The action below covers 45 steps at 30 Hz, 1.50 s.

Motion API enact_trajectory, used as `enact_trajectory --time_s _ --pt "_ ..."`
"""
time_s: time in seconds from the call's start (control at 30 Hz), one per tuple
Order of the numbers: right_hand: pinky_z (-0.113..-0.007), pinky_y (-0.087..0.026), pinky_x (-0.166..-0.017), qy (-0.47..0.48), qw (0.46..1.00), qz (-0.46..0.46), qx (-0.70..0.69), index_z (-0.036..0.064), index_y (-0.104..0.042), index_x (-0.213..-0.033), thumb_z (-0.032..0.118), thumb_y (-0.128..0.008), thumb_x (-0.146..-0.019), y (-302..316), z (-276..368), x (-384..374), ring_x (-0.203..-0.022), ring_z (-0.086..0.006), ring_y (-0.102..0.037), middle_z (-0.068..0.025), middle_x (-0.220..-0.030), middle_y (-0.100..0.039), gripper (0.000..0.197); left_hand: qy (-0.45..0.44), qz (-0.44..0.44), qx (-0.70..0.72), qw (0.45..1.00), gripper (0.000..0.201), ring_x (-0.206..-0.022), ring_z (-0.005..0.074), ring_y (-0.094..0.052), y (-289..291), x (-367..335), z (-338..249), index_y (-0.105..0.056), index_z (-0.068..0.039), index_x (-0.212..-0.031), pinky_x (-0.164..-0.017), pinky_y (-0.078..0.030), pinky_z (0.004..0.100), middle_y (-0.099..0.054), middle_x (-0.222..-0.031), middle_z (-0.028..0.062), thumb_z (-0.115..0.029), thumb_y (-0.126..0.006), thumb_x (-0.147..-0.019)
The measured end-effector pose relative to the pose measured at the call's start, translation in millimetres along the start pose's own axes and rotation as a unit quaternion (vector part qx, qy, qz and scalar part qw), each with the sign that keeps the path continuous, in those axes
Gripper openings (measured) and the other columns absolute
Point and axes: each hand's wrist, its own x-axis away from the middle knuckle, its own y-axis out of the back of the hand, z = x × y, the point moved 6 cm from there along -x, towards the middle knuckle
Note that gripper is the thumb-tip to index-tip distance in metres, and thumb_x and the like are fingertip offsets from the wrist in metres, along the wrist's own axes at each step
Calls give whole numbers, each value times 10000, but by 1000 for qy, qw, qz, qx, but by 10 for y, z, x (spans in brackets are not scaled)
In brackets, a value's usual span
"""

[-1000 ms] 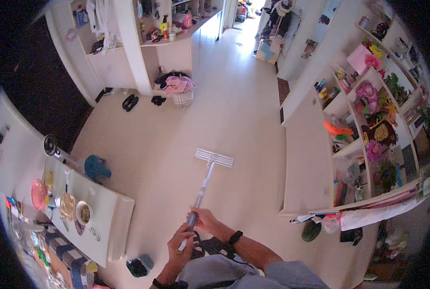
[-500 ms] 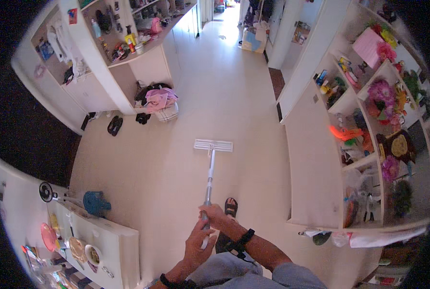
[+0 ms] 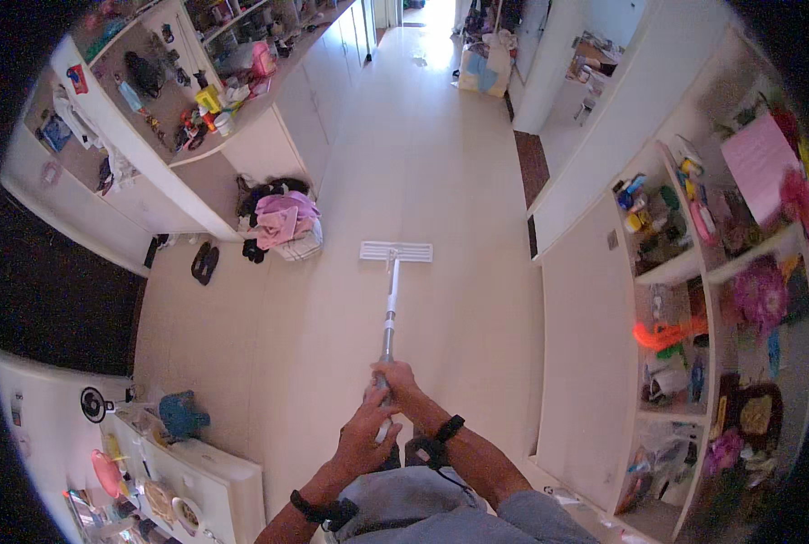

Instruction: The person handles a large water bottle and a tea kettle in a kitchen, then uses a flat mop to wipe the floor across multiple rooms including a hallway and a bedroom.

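Whatever is printed on the pink sheet (image 3: 764, 168) in the shelf unit (image 3: 575, 354) at the right is too small to read. Compared with a second ago, the flat mop (image 3: 393, 288) has swung from a slant to nearly straight ahead, and the checked basket (image 3: 301, 247) heaped with pink and dark cloth shows lower and larger, now just left of the mop head (image 3: 413, 253). The mop is on the pale floor (image 3: 463, 199) in front of the person, its long axis running away from the body, the far end leaning slightly right; the narrow rectangular head lies crosswise to the handle. The right hand (image 3: 395, 377) is wrapped around the silver handle, and the left hand (image 3: 366, 437) grips lower, near its white end. A pair of black shoes (image 3: 205, 263) lies farther left, near the dark door (image 3: 60, 281)
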Motion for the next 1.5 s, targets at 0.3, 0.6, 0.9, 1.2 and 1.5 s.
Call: enact_trajectory --time_s 0.3,0.6,0.9,1.2,1.5 --pt "-333 -496 -463 28 999 8 -14 4 -579 -822 133 -658 -841 -318 1338 -1478 -521 -200 -591 -97 -653 -602 152 -49 41 -5 998 323 -1342 409 -386 215 -1824 830 -596 -48 -1141 -1083 -371 445 -434 -1408 254 -117 -683 -839" --pt "-327 -498 -464 47 993 -89 -57 -22 -589 -847 117 -686 -829 -590 2916 -2597 -531 -192 -597 -92 -679 -606 170 -82 79 17 993 342 -1315 442 -408 724 -3846 1002 -594 -20 -1119 -1079 -368 469 -460 -1364 293 -112 -685 -802" --pt "-361 -503 -483 50 997 -38 -38 -9 -552 -815 95 -662 -816 -867 4466 -4006 -548 -224 -605 -104 -680 -590 151 -67 80 -16 994 322 -1298 421 -442 954 -5879 1362 -620 -39 -1098 -1026 -420 454 -445 -1391 279 -36 -664 -780" --pt "-326 -485 -493 -10 999 -45 -15 42 -519 -870 96 -659 -828 -1074 6152 -5200 -558 -191 -565 -67 -705 -543 156 -9 22 37 999 299 -1269 412 -483 1238 -7947 1521 -648 -42 -1078 -1008 -439 438 -461 -1381 284 -28 -662 -779" --pt "-336 -490 -496 3 999 -37 35 10 -558 -853 86 -649 -826 -1263 7773 -6514 -559 -198 -573 -79 -702 -560 121 2 9 58 998 292 -1317 434 -406 1418 -9902 1908 -656 -55 -1071 -1071 -363 470 -459 -1358 300 -27 -648 -780"
